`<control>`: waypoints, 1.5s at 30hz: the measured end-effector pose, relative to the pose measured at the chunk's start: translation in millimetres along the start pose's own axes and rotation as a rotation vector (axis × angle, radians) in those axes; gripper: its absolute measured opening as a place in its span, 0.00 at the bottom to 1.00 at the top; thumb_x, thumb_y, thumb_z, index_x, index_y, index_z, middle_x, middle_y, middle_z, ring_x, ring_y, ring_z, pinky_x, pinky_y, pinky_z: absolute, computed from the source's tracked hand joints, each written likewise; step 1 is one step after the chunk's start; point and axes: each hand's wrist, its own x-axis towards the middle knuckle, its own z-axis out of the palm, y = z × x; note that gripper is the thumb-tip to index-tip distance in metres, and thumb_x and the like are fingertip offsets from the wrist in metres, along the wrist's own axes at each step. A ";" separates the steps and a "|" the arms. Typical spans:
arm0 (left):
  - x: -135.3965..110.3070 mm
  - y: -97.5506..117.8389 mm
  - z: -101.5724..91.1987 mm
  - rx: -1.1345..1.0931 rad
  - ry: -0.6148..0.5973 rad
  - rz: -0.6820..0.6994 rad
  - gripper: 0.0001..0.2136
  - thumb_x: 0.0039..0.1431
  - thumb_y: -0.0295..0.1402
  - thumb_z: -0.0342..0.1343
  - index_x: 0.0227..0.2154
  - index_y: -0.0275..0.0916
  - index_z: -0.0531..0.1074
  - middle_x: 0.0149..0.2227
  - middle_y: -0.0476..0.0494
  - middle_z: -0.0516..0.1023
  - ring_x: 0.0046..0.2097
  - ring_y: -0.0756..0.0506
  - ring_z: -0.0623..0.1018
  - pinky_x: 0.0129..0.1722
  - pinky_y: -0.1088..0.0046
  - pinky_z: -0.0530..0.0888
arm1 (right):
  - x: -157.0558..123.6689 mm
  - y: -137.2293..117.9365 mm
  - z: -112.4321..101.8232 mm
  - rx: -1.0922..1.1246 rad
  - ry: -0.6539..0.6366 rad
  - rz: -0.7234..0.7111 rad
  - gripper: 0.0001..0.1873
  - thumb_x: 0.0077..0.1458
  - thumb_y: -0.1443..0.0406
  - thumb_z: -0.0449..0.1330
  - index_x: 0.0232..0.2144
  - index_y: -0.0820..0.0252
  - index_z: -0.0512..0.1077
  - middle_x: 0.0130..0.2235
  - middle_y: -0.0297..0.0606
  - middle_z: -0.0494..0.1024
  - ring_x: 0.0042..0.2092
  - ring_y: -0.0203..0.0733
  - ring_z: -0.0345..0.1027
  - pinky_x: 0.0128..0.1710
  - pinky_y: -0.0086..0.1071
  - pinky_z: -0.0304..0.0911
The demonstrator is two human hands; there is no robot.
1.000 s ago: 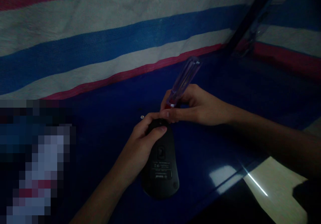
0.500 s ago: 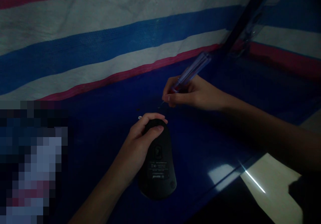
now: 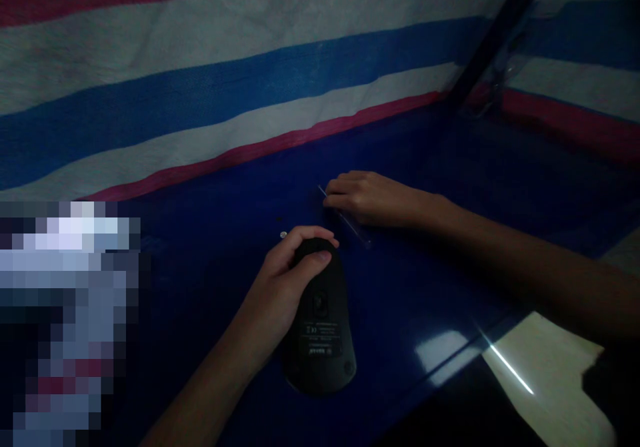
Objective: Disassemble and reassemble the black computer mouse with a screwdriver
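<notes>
My left hand (image 3: 287, 270) is closed around the far end of a black computer mouse (image 3: 323, 360), which lies underside up with its sensor window and label showing. The thumb presses on its underside. Farther off and to the right, my right hand (image 3: 363, 197) has its fingers curled over a slim screwdriver (image 3: 356, 230) with a clear handle. The screwdriver's thin shaft points away to the left, low at the tabletop, and the fingers cover its middle. Just left of my left fingertips is a small shiny round piece (image 3: 283, 235), too small to name.
The blue tabletop (image 3: 400, 287) reflects light near its front edge. A striped plastic sheet (image 3: 240, 73) stands behind it, with a dark pole (image 3: 493, 47) at the back right. A tiny dark piece (image 3: 279, 219) lies beyond the shiny one. The left corner is blurred out.
My right hand has turned over and lowered the screwdriver from a raised, slanted pose to low at the tabletop. My left hand keeps its hold on the mouse.
</notes>
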 end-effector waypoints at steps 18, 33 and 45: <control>3.1 -0.8 0.2 -0.242 0.185 0.035 0.08 0.54 0.36 0.59 0.37 0.43 0.73 0.35 0.50 0.79 0.32 0.46 0.79 0.26 0.75 0.71 | -4.1 -20.6 -15.2 0.382 0.365 -0.170 0.18 0.55 0.73 0.50 0.49 0.69 0.69 0.47 0.49 0.74 0.47 0.44 0.67 0.48 0.40 0.64; 3.8 0.6 -0.7 -0.456 0.107 0.084 0.14 0.62 0.43 0.51 0.39 0.40 0.77 0.43 0.43 0.80 0.48 0.40 0.77 0.41 0.65 0.76 | -1.3 -51.9 -28.3 0.826 0.555 -0.098 0.17 0.57 0.59 0.61 0.45 0.65 0.69 0.41 0.40 0.78 0.43 0.37 0.72 0.44 0.31 0.65; -7.8 -8.4 -1.4 -0.342 -0.181 0.098 0.26 0.45 0.56 0.61 0.41 0.41 0.77 0.42 0.40 0.80 0.45 0.36 0.79 0.39 0.64 0.77 | 3.4 -50.9 -30.8 1.339 0.294 0.332 0.25 0.67 0.53 0.42 0.34 0.65 0.72 0.31 0.36 0.76 0.36 0.34 0.70 0.37 0.27 0.65</control>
